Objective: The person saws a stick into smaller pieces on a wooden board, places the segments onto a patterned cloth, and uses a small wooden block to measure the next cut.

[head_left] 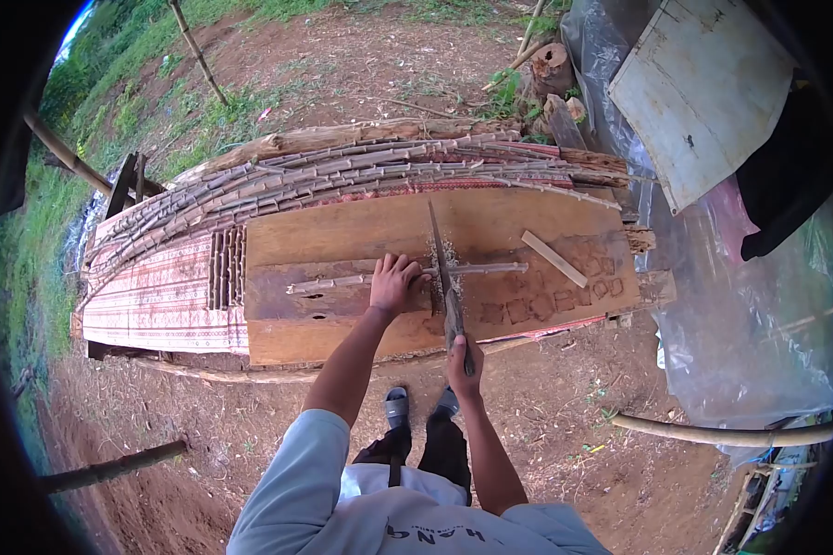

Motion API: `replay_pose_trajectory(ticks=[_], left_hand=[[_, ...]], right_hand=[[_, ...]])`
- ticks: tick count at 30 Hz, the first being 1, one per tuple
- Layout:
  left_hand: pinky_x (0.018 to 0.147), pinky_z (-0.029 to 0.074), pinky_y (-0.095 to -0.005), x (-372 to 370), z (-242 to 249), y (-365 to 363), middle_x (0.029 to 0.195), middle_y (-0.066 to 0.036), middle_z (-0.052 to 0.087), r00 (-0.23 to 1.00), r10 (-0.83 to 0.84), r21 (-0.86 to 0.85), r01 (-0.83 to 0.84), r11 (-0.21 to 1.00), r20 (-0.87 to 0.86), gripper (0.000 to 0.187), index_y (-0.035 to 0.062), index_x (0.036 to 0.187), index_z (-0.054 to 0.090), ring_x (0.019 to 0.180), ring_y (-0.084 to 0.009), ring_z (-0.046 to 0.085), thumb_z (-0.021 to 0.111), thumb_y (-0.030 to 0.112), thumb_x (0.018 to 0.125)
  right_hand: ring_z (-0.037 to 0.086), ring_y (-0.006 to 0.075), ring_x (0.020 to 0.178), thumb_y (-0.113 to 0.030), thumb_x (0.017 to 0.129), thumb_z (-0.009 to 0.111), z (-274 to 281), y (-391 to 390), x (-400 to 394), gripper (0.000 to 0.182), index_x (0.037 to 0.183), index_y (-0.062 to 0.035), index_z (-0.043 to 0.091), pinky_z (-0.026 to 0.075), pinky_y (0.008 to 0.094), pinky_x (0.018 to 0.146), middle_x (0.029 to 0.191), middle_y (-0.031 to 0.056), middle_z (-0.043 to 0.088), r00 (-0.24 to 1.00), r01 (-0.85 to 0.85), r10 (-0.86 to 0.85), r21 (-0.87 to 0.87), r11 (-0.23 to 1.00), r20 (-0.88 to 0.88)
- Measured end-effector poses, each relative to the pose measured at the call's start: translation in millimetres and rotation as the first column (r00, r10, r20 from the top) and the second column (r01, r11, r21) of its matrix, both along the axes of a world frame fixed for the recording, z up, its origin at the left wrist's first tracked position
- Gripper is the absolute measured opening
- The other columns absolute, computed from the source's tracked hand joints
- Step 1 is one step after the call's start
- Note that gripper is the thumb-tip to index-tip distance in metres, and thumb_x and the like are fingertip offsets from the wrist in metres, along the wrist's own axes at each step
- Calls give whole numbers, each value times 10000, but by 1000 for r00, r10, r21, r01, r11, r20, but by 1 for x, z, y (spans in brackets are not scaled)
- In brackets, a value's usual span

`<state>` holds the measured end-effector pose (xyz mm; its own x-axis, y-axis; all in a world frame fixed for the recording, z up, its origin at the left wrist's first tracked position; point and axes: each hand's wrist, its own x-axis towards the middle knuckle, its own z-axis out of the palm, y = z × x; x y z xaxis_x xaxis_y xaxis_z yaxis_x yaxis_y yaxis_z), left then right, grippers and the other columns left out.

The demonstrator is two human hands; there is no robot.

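My right hand [465,363] is wrapped round the handle of a hand saw [441,254], whose blade points away from me and lies across a knobbly plant stalk [342,281]. My left hand [396,282] presses that stalk down just left of the blade, fingers closed over it. The stalk runs left to right on a brown wooden board [333,240]. Pale sawdust [451,264] is scattered around the cut. Right of the saw lies a flat wooden strip [553,259], set at a slant.
Long uncut stalks [342,171] are heaped along the table's far side. Short cut pieces [229,268] sit in a neat row left of the board, on a red-and-white patterned cloth [157,296]. A bamboo pole [722,432] and plastic sheeting [750,314] are at right.
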<state>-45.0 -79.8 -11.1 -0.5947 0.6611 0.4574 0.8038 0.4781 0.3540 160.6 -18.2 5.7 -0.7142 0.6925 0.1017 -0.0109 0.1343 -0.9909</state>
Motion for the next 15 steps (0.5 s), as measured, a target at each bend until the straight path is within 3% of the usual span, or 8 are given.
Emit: replay_pose_trajectory(ticks=[2, 9, 15], left_hand=[[814, 378, -396, 1, -1, 0, 861, -43, 525, 1000, 6, -24, -7, 1000, -27, 246, 144, 816, 595, 919, -262, 479, 633, 387, 834], [805, 377, -389, 0, -1, 0, 859, -40, 526, 1000, 8, -20, -8, 1000, 0, 246, 148, 813, 597, 919, -257, 484, 634, 391, 830], [801, 376, -391, -2, 2, 1, 854, -35, 523, 1000, 23, -32, -23, 999, -14, 243, 157, 815, 594, 914, -250, 486, 632, 397, 830]], right_hand=[[370, 32, 537, -308, 996, 455, -4, -7, 16, 350, 731, -79, 458, 286, 229, 483, 593, -66, 387, 1000, 27, -26, -105, 994, 17], [381, 36, 559, -301, 990, 478, 6, 24, -36, 337, 748, -67, 479, 294, 233, 492, 601, -66, 395, 1000, -6, 7, -42, 999, 6], [365, 31, 538, -284, 995, 470, 4, -10, 14, 330, 751, -60, 473, 281, 237, 477, 591, -68, 393, 1000, 6, -5, -53, 999, 18]])
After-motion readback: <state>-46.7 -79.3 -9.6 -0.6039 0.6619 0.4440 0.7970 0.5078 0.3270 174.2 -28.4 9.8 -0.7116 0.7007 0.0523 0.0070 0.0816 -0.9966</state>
